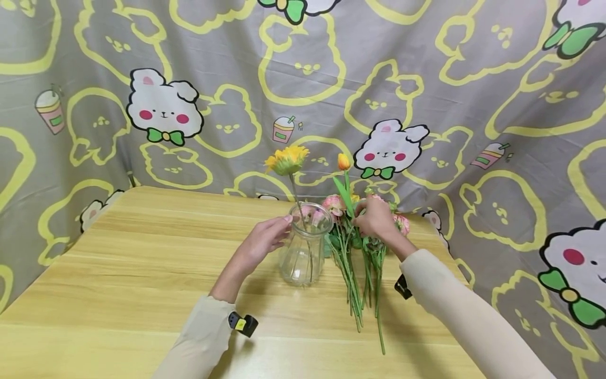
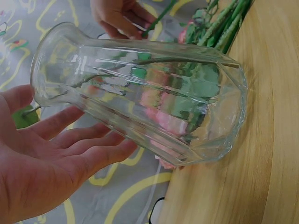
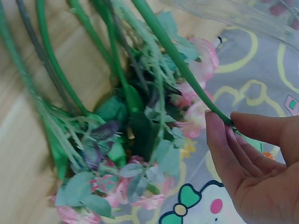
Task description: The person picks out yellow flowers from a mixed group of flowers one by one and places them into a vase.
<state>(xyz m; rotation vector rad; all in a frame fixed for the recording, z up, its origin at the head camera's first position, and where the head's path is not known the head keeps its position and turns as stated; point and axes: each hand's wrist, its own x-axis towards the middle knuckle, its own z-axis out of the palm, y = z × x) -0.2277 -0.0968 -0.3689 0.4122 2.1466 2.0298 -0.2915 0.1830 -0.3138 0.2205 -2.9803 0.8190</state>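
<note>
A clear glass vase [image 1: 293, 266] stands upright on the table, with one yellow flower [image 1: 288, 159] leaning in it, its stem running down inside the glass. At the vase's left side is my left hand [image 1: 259, 243]; its fingers are extended and a fingertip touches near the rim. In the left wrist view, that hand [image 2: 51, 163] lies palm toward the glass. My right hand [image 1: 376, 218] pinches the green stem [image 3: 175, 58] of an orange tulip [image 1: 344, 161], thumb against fingers, above the other flowers. The tulip's bloom points up.
Right of the vase, a bunch of pink flowers [image 1: 335, 205] lies on the wooden table [image 1: 156, 252], the green stems [image 1: 350, 279] pointing toward the front. A grey cloth [image 1: 227, 63] with rabbit pictures hangs behind the table and along its sides.
</note>
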